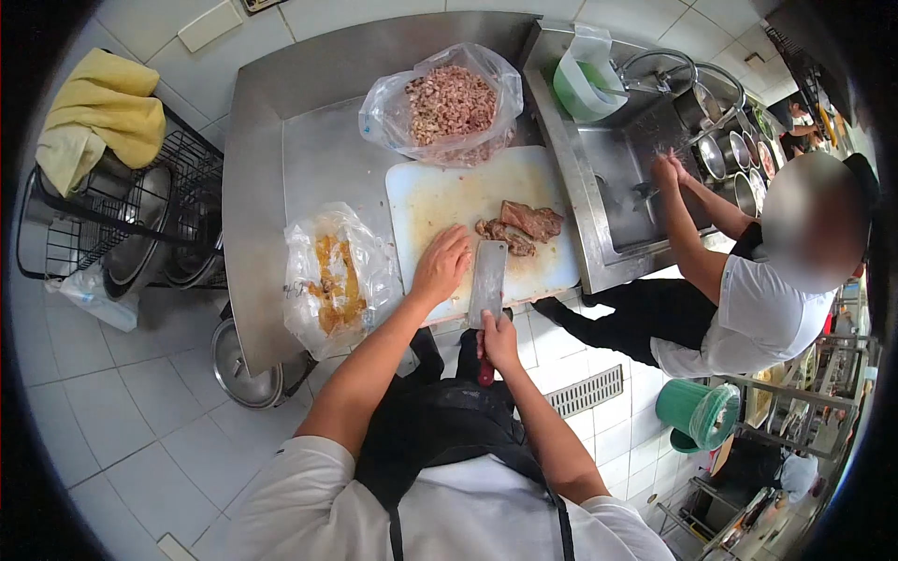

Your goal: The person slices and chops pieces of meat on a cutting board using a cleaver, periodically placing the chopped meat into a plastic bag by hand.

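Note:
My right hand is wrapped round the dark red handle of a cleaver. The broad blade lies over the near part of a white cutting board, its tip close to the meat. Two chunks of cooked-looking brown meat sit on the board: a larger piece and a darker, rougher piece beside it. To the left of the blade, my left hand rests on the board with its fingers extended, apart from the meat; nothing shows in it.
Behind the board is a clear bag of chopped meat; a plastic bag with yellowish pieces lies at left. Right of the steel counter, a co-worker holds both hands over a sink. A green bin stands on the floor.

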### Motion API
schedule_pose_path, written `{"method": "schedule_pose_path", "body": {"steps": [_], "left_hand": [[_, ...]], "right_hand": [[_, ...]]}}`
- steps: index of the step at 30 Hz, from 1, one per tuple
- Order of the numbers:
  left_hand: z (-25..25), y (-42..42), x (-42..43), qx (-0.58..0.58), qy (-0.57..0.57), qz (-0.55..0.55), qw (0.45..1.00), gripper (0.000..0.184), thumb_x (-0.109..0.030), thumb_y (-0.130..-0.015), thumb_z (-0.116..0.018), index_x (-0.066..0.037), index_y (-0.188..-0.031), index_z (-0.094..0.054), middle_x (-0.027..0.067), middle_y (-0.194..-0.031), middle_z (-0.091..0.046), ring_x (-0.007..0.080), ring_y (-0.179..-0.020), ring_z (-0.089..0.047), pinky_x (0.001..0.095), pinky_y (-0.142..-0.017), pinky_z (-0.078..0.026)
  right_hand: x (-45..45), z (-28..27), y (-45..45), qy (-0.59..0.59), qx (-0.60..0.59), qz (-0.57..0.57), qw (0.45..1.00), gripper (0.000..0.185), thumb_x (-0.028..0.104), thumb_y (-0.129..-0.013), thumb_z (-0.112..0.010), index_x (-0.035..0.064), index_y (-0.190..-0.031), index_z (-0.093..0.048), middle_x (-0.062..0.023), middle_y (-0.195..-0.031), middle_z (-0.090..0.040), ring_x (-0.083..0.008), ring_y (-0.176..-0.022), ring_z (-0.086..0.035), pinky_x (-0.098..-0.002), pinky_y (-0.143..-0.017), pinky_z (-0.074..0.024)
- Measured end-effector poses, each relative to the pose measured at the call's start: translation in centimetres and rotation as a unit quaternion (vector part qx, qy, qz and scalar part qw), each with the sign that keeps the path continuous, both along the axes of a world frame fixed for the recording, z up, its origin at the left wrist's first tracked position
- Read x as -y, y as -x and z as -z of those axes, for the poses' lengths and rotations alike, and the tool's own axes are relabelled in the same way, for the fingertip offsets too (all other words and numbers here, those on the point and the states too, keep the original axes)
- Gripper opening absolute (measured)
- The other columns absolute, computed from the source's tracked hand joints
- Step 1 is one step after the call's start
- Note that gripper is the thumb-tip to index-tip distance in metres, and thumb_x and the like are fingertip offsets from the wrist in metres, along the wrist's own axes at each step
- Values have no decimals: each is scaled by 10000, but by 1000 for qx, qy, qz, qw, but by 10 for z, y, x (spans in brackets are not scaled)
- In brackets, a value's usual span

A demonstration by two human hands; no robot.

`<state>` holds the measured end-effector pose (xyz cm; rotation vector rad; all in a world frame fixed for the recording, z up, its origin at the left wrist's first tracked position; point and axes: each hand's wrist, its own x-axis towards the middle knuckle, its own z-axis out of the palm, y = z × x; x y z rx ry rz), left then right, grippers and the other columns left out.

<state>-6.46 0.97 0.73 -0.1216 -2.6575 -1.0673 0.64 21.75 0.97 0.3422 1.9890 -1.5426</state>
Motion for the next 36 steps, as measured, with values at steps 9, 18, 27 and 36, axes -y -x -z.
{"method": "schedule_pose_path", "body": {"steps": [9, 18, 27, 36], "left_hand": [[9, -21, -40, 17, -135, -122, 983, 374, -70, -983, -648, 33, -1342, -636, 170, -1524, -547, 375, -1414, -515, 433, -1171, -425], [-47, 44, -16, -55, -175, -148, 972, 447, -146, -940, -736, 19, -1342, -634, 221, -1554, -503, 411, -1440, -478, 462, -1167, -419], [-122, 296, 83, -91, -115, -272, 951, 293, -217, -1002, -633, -2, -1176, -729, 229, -1230, -707, 436, -1167, -651, 470, -1012, -507], [-82, 298, 149, -15, -606, -215, 766, 229, -259, -1064, -615, -60, -1073, -729, 125, -867, -758, 176, -776, -740, 281, -643, -563]], "right_hand": [[49, 4, -12, 71, -11, -7, 997, 281, 249, -1113, -495, 15, -959, -512, -50, -614, -540, -157, -400, -499, -329, -369, -407], [63, -63, 69, 30, -55, -80, 995, 358, 274, -1070, -556, -42, -905, -580, -111, -630, -625, -225, -463, -613, -390, -467, -492], [41, -148, 174, -18, -173, -80, 981, 308, 256, -1069, -543, -45, -1019, -585, -85, -619, -570, -203, -413, -551, -384, -404, -442], [-83, -107, 36, 130, 17, 124, 983, 220, 255, -1086, -542, 44, -1039, -500, -55, -620, -520, -164, -384, -474, -325, -362, -421]]}}
